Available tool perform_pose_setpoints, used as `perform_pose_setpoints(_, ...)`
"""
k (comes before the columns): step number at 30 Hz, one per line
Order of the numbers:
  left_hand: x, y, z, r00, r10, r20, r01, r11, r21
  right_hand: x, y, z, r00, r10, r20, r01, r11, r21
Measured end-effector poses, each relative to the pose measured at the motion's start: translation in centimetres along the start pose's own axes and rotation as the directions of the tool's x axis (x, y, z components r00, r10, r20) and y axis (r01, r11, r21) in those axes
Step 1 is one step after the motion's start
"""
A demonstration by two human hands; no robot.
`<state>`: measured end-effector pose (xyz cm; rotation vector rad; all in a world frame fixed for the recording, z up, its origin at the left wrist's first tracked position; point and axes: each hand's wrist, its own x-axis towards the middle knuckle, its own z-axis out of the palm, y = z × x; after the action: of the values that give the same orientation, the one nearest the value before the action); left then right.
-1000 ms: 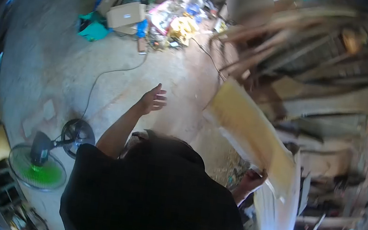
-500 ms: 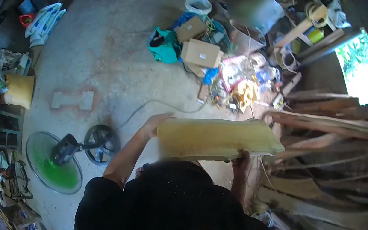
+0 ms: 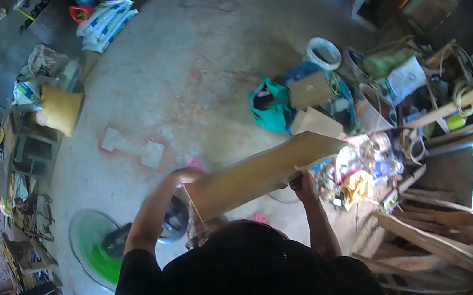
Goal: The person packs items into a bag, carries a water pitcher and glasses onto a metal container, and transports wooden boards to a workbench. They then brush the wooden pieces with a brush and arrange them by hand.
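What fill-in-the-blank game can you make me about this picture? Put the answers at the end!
1. The left hand is at one end of the wooden board, while the ____ hand grips its long edge.
2. The person's shirt is ____.
3. The blur inside the fan is ____.
4. The fan is on the person's ____ side.

Missing words: right; black; green; left.

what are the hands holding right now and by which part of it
A board. The right hand holds its long edge nearest the body; the left hand is at its left end, grip unclear.
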<state>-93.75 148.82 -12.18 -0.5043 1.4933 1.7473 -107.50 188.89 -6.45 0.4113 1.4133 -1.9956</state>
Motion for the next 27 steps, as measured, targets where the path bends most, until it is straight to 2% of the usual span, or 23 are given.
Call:
perform_pose_setpoints(1, 2.4, -1.2, -4.5, 0.997, -0.079, 0.012, 0.079, 0.997, 0.022, 2.4, -0.2, 3.0, 0.999, -0.033, 0.008, 0.034, 0.996, -0.081)
perform_pose_setpoints(2, 4.2, -2.0, -8.4, 0.997, -0.047, -0.062, 0.050, 0.998, 0.047, 5.0, -0.1, 6.0, 0.998, -0.053, 0.019, 0.054, 0.997, -0.062)
perform_pose_setpoints(3, 5.0, -2.4, -11.5, 0.991, -0.017, -0.130, 0.026, 0.997, 0.074, 7.3, 0.0, 8.9, 0.998, -0.060, 0.027, 0.063, 0.990, -0.125)
perform_pose_setpoints(4, 4.8, -0.7, -13.5, 0.965, -0.026, -0.263, 0.050, 0.995, 0.085, 10.4, -0.7, 12.2, 0.996, -0.079, 0.043, 0.086, 0.978, -0.191)
perform_pose_setpoints(5, 3.3, 1.6, -14.5, 0.920, -0.043, -0.389, 0.079, 0.994, 0.078, 13.0, -1.0, 15.5, 0.994, -0.095, 0.053, 0.103, 0.978, -0.180)
perform_pose_setpoints(6, 1.1, 3.9, -15.7, 0.918, -0.045, -0.395, 0.079, 0.994, 0.071, 15.0, -0.9, 18.5, 0.993, -0.093, 0.069, 0.105, 0.971, -0.215)
perform_pose_setpoints(7, -1.3, 6.2, -16.8, 0.887, 0.038, -0.460, 0.103, 0.955, 0.277, 17.3, -0.9, 21.4, 0.992, -0.083, 0.095, 0.105, 0.960, -0.261)
perform_pose_setpoints(9, -4.1, 8.2, -21.1, 0.825, 0.104, -0.556, 0.152, 0.906, 0.395, 21.8, -1.0, 27.1, 0.989, -0.038, 0.146, 0.083, 0.945, -0.316)
perform_pose_setpoints(11, -7.0, 8.7, -26.1, 0.743, -0.099, -0.662, 0.268, 0.950, 0.158, 23.2, -2.4, 35.7, 0.983, -0.117, 0.139, 0.156, 0.936, -0.315)
perform_pose_setpoints(12, -8.7, 9.7, -28.3, 0.727, -0.107, -0.678, 0.302, 0.937, 0.176, 27.4, -0.8, 37.3, 0.996, -0.006, 0.084, 0.034, 0.942, -0.333)
perform_pose_setpoints(13, -10.4, 10.6, -30.4, 0.709, -0.118, -0.696, 0.343, 0.919, 0.194, 28.7, -0.3, 39.9, 0.957, -0.103, 0.271, 0.207, 0.897, -0.391)
perform_pose_setpoints(14, -10.1, 8.3, -33.4, 0.675, 0.021, -0.738, 0.302, 0.904, 0.302, 30.0, 0.0, 42.4, 0.874, -0.196, 0.445, 0.386, 0.836, -0.390)
perform_pose_setpoints(15, -9.8, 6.1, -36.5, 0.638, 0.164, -0.753, 0.279, 0.861, 0.425, 31.6, 0.6, 45.7, 0.848, -0.187, 0.497, 0.388, 0.857, -0.339)
perform_pose_setpoints(16, -11.4, 5.9, -38.1, 0.599, 0.133, -0.789, 0.300, 0.877, 0.375, 33.3, 1.3, 49.1, 0.818, -0.178, 0.546, 0.383, 0.877, -0.289)
perform_pose_setpoints(17, -12.8, 6.8, -39.8, 0.519, 0.030, -0.854, 0.307, 0.926, 0.219, 34.9, 1.5, 52.3, 0.908, -0.041, 0.417, 0.178, 0.938, -0.296)
perform_pose_setpoints(18, -14.2, 7.8, -41.4, 0.446, -0.075, -0.892, 0.294, 0.953, 0.067, 36.6, 1.9, 55.3, 0.957, 0.109, 0.270, -0.031, 0.960, -0.279)
perform_pose_setpoints(19, -16.1, 9.1, -42.7, 0.431, -0.086, -0.898, 0.293, 0.955, 0.049, 38.2, 2.5, 58.1, 0.951, 0.121, 0.286, -0.035, 0.957, -0.288)
perform_pose_setpoints(21, -20.0, 10.9, -46.1, 0.431, 0.063, -0.900, 0.242, 0.953, 0.182, 40.2, 3.3, 65.3, 0.940, 0.246, 0.236, -0.100, 0.861, -0.499)
perform_pose_setpoints(22, -21.4, 10.1, -47.2, 0.405, 0.069, -0.912, 0.237, 0.955, 0.178, 38.8, 3.0, 68.2, 0.913, 0.222, 0.342, -0.030, 0.873, -0.488)
perform_pose_setpoints(23, -22.2, 9.8, -49.8, 0.359, 0.059, -0.932, 0.186, 0.973, 0.133, 39.6, 3.3, 72.0, 0.904, 0.231, 0.359, -0.026, 0.869, -0.493)
perform_pose_setpoints(25, -23.8, 8.7, -54.9, 0.258, 0.026, -0.966, 0.091, 0.995, 0.051, 41.5, 4.5, 78.9, 0.798, 0.228, 0.558, 0.092, 0.868, -0.487)
perform_pose_setpoints(26, -24.7, 8.6, -57.2, 0.202, 0.007, -0.979, 0.047, 0.999, 0.017, 42.2, 5.2, 82.9, 0.773, 0.225, 0.593, 0.124, 0.863, -0.489)
perform_pose_setpoints(27, -25.7, 8.7, -59.4, 0.146, -0.012, -0.989, 0.000, 1.000, -0.012, 43.1, 5.6, 86.7, 0.689, 0.215, 0.693, 0.194, 0.866, -0.462)
